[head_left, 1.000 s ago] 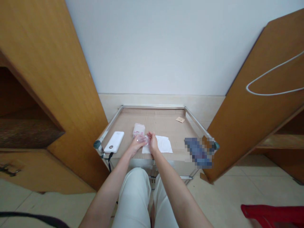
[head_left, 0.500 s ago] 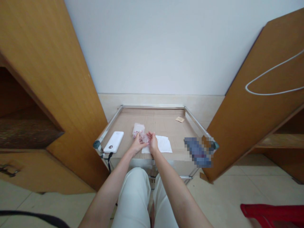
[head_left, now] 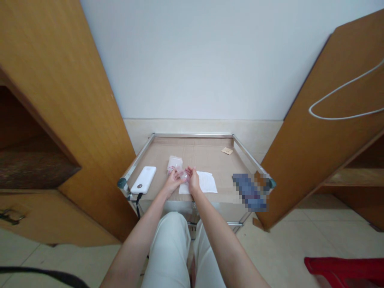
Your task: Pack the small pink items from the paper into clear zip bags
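Gripped closed between the left hand (head_left: 173, 182) and right hand (head_left: 193, 181) at the frame's center, a small clear plastic piece (head_left: 184, 175), just above a sheet of paper (head_left: 207, 182) and beside a packet (head_left: 175, 163) on a metal-edged tray (head_left: 192, 135).

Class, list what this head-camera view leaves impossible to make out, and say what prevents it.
All in the head view:
- clear item: partly covered by the left hand and right hand; shape unclear.
- packet: markings too small to read.
- blue object: blurred by pixelation; kind unclear.
- tan card: too small to read.
- red object: cut off by the lower and right edges.
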Motion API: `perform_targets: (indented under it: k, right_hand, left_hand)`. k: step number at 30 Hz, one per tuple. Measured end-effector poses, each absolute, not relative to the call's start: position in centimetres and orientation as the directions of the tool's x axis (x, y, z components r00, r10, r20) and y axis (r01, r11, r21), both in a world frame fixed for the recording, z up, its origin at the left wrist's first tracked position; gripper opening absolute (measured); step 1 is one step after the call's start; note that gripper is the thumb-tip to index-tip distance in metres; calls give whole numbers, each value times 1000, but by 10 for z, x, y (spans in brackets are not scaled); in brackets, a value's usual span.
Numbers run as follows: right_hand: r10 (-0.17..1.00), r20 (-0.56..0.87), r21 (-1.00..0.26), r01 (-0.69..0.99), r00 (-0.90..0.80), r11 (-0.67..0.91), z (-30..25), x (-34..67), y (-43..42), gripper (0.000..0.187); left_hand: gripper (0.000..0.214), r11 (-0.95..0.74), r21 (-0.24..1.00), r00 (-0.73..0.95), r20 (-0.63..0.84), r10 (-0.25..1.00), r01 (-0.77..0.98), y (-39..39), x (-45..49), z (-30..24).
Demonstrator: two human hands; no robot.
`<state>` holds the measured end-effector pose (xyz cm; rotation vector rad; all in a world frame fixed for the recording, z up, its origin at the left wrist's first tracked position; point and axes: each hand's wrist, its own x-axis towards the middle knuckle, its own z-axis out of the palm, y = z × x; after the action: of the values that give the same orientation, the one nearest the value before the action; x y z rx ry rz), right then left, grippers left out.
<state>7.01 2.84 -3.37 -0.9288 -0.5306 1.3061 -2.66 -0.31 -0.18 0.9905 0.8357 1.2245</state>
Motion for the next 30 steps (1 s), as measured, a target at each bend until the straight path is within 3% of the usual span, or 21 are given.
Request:
perform_targets:
  k: [14,30]
  right_hand:
    - [945,-193,-794,-608,265,8,-28,67,26,30]
    - [941,-95,-815,-567,325,114,-19,70,24,26]
  left_hand:
    - [54,38,905,143,26,989,-424,-3,-31,-7]
    - [48,16,898,109,35,993,-440,-2,-32,-11]
